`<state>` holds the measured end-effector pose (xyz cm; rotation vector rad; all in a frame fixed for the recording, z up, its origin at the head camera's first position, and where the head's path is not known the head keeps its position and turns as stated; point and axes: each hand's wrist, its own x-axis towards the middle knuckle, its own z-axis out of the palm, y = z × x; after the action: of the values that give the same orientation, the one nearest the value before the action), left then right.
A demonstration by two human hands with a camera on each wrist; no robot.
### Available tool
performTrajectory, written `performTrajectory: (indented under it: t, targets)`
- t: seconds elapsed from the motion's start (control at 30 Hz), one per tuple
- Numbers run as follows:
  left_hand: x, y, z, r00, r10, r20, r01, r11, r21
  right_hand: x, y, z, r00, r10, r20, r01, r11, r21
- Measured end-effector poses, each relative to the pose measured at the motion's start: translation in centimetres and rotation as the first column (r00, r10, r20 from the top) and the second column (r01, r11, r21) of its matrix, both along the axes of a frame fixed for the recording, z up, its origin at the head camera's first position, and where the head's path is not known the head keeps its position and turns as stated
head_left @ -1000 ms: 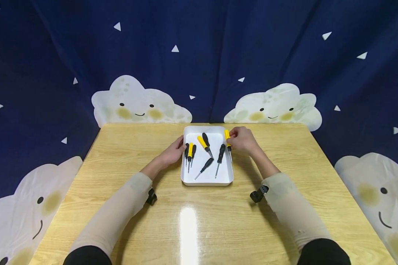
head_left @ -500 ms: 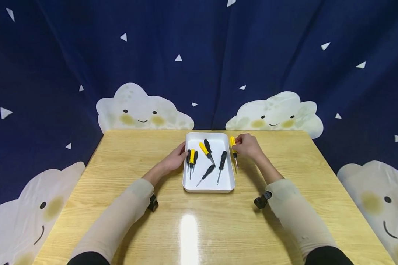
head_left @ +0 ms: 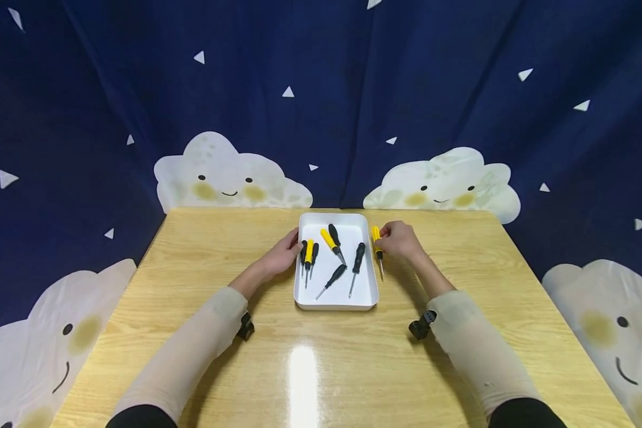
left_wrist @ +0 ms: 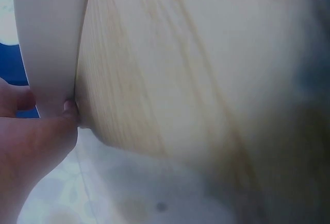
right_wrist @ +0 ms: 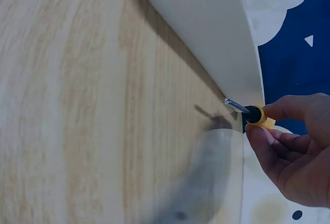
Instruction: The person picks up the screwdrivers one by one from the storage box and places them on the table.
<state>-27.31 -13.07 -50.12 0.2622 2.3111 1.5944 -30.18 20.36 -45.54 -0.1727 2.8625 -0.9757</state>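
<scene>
A white tray with several screwdrivers in it sits on the table. My left hand grips its left wall; in the left wrist view the thumb is at the rim and fingertips press the outer side. Just outside the right wall, my right hand pinches the yellow handle of a screwdriver between thumb and fingers. Its metal shaft points toward me and down. In the right wrist view the screwdriver's black collar and shaft stand close to the tray's outer wall, above the tabletop.
Inside the tray, a yellow screwdriver lies between two black ones at the left. Another yellow screwdriver and further black ones lie spread over the middle and right. Behind the wooden table hangs a dark blue curtain.
My right hand has carried the yellow screwdriver from over the tray's right edge to outside it, then slightly lower. My left hand keeps its hold on the tray. The head view has tilted slightly.
</scene>
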Motion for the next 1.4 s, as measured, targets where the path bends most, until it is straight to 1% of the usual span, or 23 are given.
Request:
performTrajectory:
  t: [0.2, 0.43, 0.57, 0.67, 0.77, 1.0, 1.2, 1.4]
  targets:
    - [0.0, -0.1, 0.1, 1.000, -0.006, -0.006, 0.006, 1.000, -0.006, 0.0, 0.1, -1.0, 1.000, -0.004, 0.016, 0.003, 1.000, 0.021]
    - [0.2, -0.1, 0.3, 1.000, 0.000, -0.005, -0.001, 1.000, -0.015, 0.1, 0.3, -1.6, 1.000, -0.002, 0.013, 0.002, 0.999, 0.049]
    - [0.1, -0.1, 0.2, 1.000, 0.000, -0.008, 0.000, 1.000, -0.019, 0.1, 0.3, -1.8, 0.999, -0.006, 0.040, 0.004, 0.999, 0.050]
    - [0.1, -0.1, 0.2, 1.000, 0.004, -0.014, -0.004, 1.000, -0.026, 0.1, 0.2, -1.9, 0.997, -0.013, 0.071, 0.010, 0.999, 0.039]
    - [0.1, -0.1, 0.3, 1.000, 0.005, -0.013, -0.006, 0.999, -0.031, 0.1, 0.1, -2.0, 0.996, -0.018, 0.085, 0.015, 0.999, 0.037]
    - [0.2, -0.1, 0.3, 1.000, 0.001, -0.017, -0.002, 1.000, -0.031, 0.1, 0.1, -2.0, 0.994, -0.020, 0.104, 0.013, 0.998, 0.065]
    - [0.3, -0.1, 0.1, 1.000, -0.001, -0.014, 0.000, 1.000, -0.026, 0.1, 0.1, -2.2, 0.992, -0.023, 0.120, 0.015, 0.998, 0.066]
    - [0.1, 0.0, 0.0, 0.999, 0.002, -0.033, -0.003, 1.000, -0.024, -0.2, 0.2, -2.2, 0.991, -0.021, 0.130, 0.012, 0.997, 0.071]
